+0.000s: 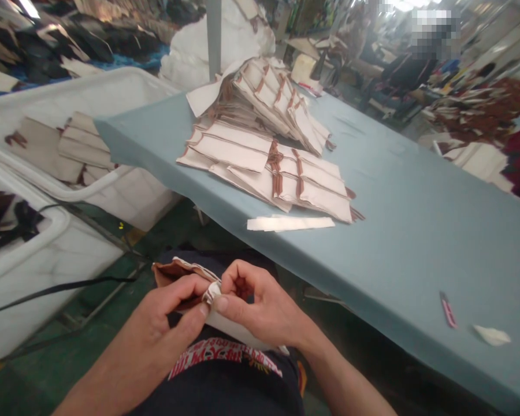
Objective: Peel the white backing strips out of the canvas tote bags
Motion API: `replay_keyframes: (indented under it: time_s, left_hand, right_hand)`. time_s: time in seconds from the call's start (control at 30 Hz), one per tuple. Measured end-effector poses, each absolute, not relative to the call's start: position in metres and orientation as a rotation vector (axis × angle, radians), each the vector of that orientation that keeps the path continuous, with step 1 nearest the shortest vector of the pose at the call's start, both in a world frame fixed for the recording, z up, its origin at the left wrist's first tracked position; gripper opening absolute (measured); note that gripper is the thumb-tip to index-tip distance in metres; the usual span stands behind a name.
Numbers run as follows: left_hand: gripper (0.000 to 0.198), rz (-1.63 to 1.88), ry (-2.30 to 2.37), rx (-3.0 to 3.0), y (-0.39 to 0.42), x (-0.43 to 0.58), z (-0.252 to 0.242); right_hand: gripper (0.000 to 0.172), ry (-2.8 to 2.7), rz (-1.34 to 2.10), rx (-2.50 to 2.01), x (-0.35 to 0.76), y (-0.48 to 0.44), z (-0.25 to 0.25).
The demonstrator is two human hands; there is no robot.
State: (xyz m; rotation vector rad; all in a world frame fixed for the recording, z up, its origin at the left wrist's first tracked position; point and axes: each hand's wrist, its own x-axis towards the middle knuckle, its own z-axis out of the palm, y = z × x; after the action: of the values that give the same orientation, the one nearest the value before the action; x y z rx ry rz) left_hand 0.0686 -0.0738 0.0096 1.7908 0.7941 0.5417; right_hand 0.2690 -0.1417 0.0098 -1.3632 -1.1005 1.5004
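As we look down, a blue-grey table (416,242) spreads to our right, its near edge slanting past us. Off its left corner we see two white bins (132,193), the farther one holding flat pieces (47,150). Toward the table's left end lie piles of cream cloth (316,199) with brown trim. Just off the near edge, close to our body, is the cream-and-brown piece (238,329); our left hand (167,315) pinches it between thumb and fingers, and our right hand (262,306) nips it at the same crumpled spot. White strips (290,223) lie along the near edge beside the piles. Farther right, near that edge, rest a pale scrap (491,335) and a pink cutter (448,310).
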Motion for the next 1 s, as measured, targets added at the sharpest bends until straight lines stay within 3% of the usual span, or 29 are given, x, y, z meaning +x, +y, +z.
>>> replay_keyframes:
  time_s: [0.13,0.33,1.0]
  left_hand:
    - [0.023,0.543,0.742,1.827,-0.07,0.072,0.01]
    - [0.023,0.485,0.867,1.739,-0.075,0.071,0.013]
    - [0.029,0.429,0.866,1.688,-0.077,0.058,-0.007]
  right_hand:
    - [0.052,-1.084,1.548,-1.353,0.272,-0.142,0.005]
    - [0.026,-1.269,1.324,-1.422,0.272,-0.142,0.001]
    - [0.028,-1.307,1.317,-1.488,0.267,-0.146,-0.007]
